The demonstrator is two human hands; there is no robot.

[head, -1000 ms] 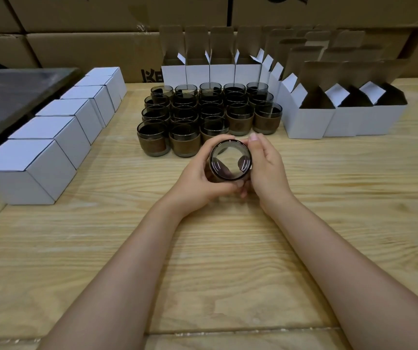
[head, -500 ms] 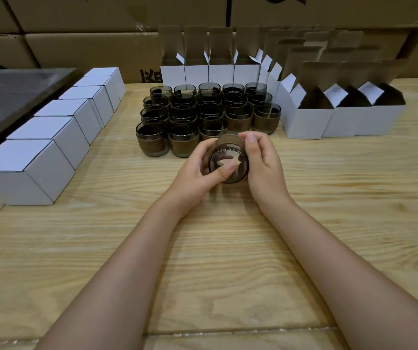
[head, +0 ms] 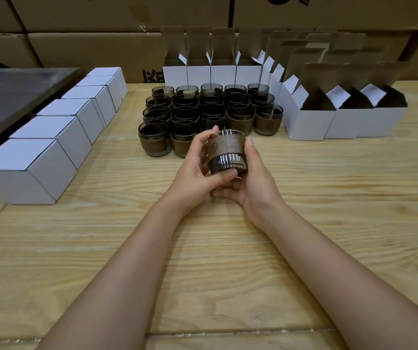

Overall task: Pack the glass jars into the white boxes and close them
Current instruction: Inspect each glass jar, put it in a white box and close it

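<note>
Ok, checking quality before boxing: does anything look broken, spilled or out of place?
Nothing stands out. The jar in the left hand and right hand shows no cracks; the other jars stand upright, the closed boxes sit in a row.

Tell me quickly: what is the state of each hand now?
Left hand: holds the dark glass jar with the brown sleeve.
Right hand: holds the same jar from below.

Glossy smoked-glass jar [head: 228, 152]; matt grainy wooden table [head: 329, 198].
</note>
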